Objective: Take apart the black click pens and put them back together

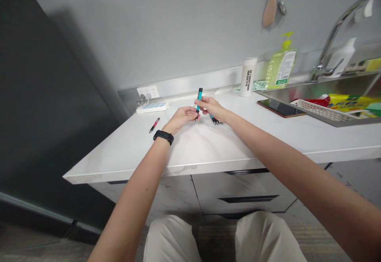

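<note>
Head view: left grip (pixel 182 118) clamps the tilted blue pen (pixel 199 95) low, right grip (pixel 213 107) clamps higher.

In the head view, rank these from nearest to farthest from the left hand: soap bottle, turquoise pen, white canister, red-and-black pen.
1. Turquoise pen, touching the left hand.
2. Red-and-black pen, lying to that hand's left.
3. White canister, upright, well to the right.
4. Soap bottle, farther right, beyond the canister.
</note>
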Demonstrator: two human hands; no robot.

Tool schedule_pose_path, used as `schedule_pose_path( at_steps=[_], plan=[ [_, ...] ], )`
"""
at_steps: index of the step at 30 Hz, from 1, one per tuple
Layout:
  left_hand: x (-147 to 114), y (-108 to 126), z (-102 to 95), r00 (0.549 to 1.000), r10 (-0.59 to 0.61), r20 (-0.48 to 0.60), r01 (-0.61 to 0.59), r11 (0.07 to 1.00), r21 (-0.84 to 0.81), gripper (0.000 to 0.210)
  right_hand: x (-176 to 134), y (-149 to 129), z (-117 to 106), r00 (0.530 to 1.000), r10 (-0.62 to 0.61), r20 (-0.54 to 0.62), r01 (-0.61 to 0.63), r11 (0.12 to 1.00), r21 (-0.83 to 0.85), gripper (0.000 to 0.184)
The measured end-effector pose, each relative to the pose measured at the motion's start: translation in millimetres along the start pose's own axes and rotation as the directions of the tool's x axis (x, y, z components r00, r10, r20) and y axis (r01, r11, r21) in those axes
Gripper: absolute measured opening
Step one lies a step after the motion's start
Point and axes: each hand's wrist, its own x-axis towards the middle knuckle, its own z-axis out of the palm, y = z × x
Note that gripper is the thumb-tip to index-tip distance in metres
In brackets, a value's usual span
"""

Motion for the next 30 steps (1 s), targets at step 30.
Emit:
schedule_pose_path(
  at_steps=[30],
  plan=[
    [-1.1,-6.5,-6.9,0.998,0.053,0.044,-0.068,0.848,0.526,0.025,0.1,7.1,-2.7,0.963,0.215,-0.16,-0.248,0.942,-0.228,0.049]
  ],
)
